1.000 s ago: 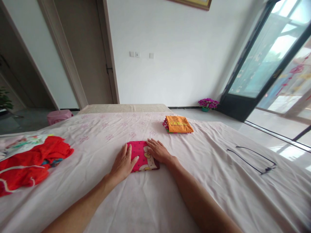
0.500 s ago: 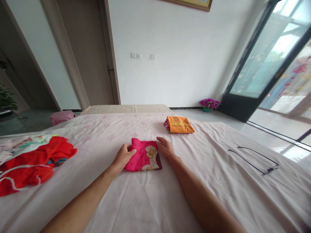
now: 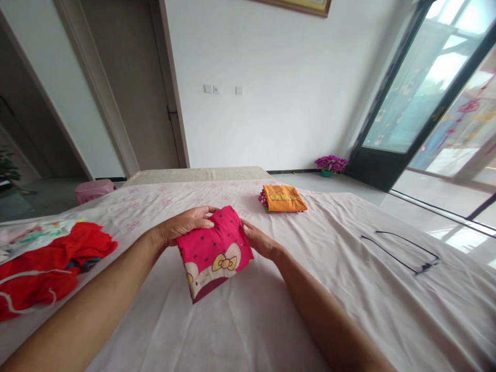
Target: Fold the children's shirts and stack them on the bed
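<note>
Between my hands is a folded pink garment [image 3: 217, 243] with dark dots and a cartoon face wearing a yellow bow. It is tilted and appears raised off the sheet. My left hand [image 3: 188, 226] grips its upper left edge, thumb on top and fingers behind. At the right edge, my right hand [image 3: 259, 240] holds it, with the fingers mostly hidden behind the cloth. Beyond my right hand lies a stack of folded clothes [image 3: 284, 199], an orange piece with yellow lettering on top.
A pale sheet [image 3: 341, 289] covers the wide surface in front of me. Loose red clothing [image 3: 50, 261] and whitish printed cloth [image 3: 42, 232] lie at the left. Black-framed glasses [image 3: 424, 266] rest at the right. On the floor stand a pink stool [image 3: 94, 190] and purple flowers [image 3: 331, 163].
The pink garment has been lifted and turned, so its cartoon face now points toward me rather than right. Both hands have closed on it. The view has shifted slightly.
</note>
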Tool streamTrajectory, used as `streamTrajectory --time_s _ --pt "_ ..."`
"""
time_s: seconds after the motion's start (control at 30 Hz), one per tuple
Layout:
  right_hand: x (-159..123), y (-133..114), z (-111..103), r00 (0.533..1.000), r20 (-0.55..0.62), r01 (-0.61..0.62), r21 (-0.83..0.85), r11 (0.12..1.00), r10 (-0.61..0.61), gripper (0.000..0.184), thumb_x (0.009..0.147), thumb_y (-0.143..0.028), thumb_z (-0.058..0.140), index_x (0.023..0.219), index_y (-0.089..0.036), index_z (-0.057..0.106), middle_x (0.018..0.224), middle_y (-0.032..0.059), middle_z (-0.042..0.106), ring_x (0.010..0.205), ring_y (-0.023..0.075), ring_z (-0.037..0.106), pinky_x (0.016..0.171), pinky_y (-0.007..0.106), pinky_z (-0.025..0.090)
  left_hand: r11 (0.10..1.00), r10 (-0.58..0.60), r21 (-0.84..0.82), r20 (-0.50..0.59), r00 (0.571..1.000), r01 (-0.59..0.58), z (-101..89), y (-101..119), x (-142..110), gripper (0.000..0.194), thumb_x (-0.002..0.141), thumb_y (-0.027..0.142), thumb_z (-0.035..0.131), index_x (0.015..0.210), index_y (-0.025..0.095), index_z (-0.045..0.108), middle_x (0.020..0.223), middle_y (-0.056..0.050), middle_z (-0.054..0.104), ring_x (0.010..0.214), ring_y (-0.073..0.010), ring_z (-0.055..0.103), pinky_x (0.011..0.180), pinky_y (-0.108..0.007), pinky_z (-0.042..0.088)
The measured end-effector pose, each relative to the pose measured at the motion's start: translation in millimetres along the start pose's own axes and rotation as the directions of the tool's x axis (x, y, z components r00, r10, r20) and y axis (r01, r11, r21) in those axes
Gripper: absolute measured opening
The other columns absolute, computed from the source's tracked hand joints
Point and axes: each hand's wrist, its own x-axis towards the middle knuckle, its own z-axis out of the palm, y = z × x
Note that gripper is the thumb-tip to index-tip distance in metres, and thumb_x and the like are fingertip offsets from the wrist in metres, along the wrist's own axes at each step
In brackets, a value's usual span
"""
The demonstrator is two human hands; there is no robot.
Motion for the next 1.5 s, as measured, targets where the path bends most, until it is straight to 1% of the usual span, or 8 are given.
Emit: streamTrajectory --time_s 0.2,0.33,0.5,0.73,0.83,1.1,1.33,1.5 --pt "9 14 19 0.978 -0.063 -0.19 0.11 0.976 0.198 0.045 0.078 -0.046 0.072 0.114 -0.019 0.067 0.094 0.0067 0.073 0.08 0.0186 0.069 0.074 0.03 0.055 0.941 -0.108 0.307 -0.127 0.986 0.143 -41.0 -32 20 0.064 0.059 0.034 0.08 0.119 0.019 0.06 0.115 -0.013 0.071 0.103 -0.0317 0.069 0.087 -0.04 0.055" --pt "17 27 12 0.92 -0.274 -0.27 0.082 0.959 0.282 0.035 0.081 -0.04 0.069 0.108 -0.017 0.066 0.086 0.0078 0.072 0.067 0.0165 0.066 0.061 0.028 0.053 0.795 0.147 0.588 -0.426 0.892 0.15 -40.5 -69 28 0.055 0.066 0.03 0.072 0.118 0.014 0.064 0.131 -0.019 0.063 0.129 -0.0353 0.053 0.111 -0.044 0.037" --pt "19 23 15 0.924 -0.267 -0.27 0.054 0.961 0.275 0.028 0.085 -0.045 0.063 0.092 -0.018 0.066 0.082 0.0068 0.07 0.064 0.0153 0.064 0.057 0.026 0.05 0.431 0.506 0.902 -0.206 0.837 -0.038 1.4 -98 14 0.053 0.094 0.042 0.04 0.138 0.015 0.053 0.151 -0.013 0.046 0.145 -0.0257 0.033 0.12 -0.04 0.021" --pt "18 16 21 0.925 -0.253 -0.303 -0.037 0.952 0.285 0.036 0.083 -0.052 0.062 0.082 -0.016 0.064 0.079 0.0045 0.068 0.062 0.0129 0.059 0.056 0.023 0.043 0.237 0.462 0.971 -0.131 0.877 0.02 25.2 -148 11 0.063 0.095 0.055 0.039 0.148 0.02 0.042 0.158 -0.012 0.034 0.148 -0.0319 0.025 0.119 -0.053 0.019" --pt "20 15 21 0.911 -0.254 -0.35 -0.06 0.935 0.325 0.043 0.081 -0.058 0.063 0.081 -0.015 0.064 0.075 0.0038 0.067 0.06 0.0117 0.057 0.055 0.022 0.041 0.273 0.575 0.962 -0.162 0.802 -0.001 16.8 -155 12 0.058 0.097 0.049 0.037 0.147 0.02 0.042 0.155 -0.012 0.04 0.145 -0.0281 0.031 0.118 -0.049 0.026" --pt "42 1 28 0.789 -0.309 -0.588 -0.13 0.798 0.531 0.038 0.075 -0.051 0.075 0.073 -0.014 0.065 0.07 0.0051 0.067 0.062 0.0135 0.058 0.056 0.025 0.044 0.559 0.702 0.81 -0.577 0.417 0.18 -40.7 -155 -3 0.048 0.089 0.027 0.046 0.135 0.012 0.051 0.133 -0.015 0.06 0.126 -0.0255 0.055 0.11 -0.04 0.041" --pt "54 -6 43 0.741 -0.305 -0.663 -0.197 0.722 0.598 0.024 0.061 -0.027 0.086 0.071 -0.016 0.068 0.068 0.0033 0.07 0.066 0.0165 0.063 0.061 0.027 0.05 0.742 0.393 0.563 -0.806 0.443 0.365 -63.5 -150 -9 0.044 0.085 0.026 0.045 0.125 0.018 0.061 0.126 -0.01 0.067 0.111 -0.0246 0.064 0.097 -0.036 0.049" --pt "42 -2 55 0.845 -0.144 -0.516 0.038 0.856 0.515 0.017 0.07 -0.022 0.075 0.085 -0.016 0.07 0.075 0.0042 0.073 0.075 0.0208 0.07 0.075 0.034 0.057 0.722 0.369 0.576 -0.79 0.49 0.384 -60.5 -146 -10 0.044 0.084 0.026 0.044 0.124 0.02 0.063 0.125 -0.007 0.068 0.107 -0.0228 0.066 0.092 -0.032 0.05"
